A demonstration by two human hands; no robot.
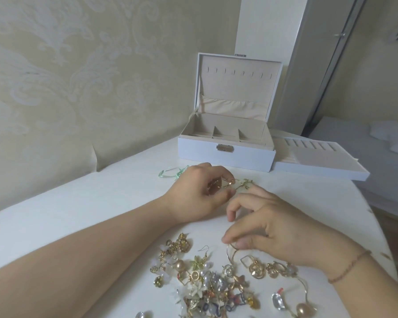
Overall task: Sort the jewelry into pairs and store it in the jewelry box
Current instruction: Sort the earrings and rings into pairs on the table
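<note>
A white jewelry box [225,154] stands open at the back of the table, its lid upright and its beige compartments bare. My left hand [198,196] is curled round a gold earring [218,183], with more gold pieces [246,182] lying just past its fingertips. Below it, my right hand [267,228] pinches a thin gold hoop [231,253] at the top edge of a jewelry pile [216,278]. That pile holds several gold, pearl and flower earrings spread across the near part of the table.
The box's removable beige tray [317,166] lies to the right of the box. A green ribbon [172,174] sits left of my left hand. A patterned wall runs along the left, and the white table [90,203] ends at the right edge.
</note>
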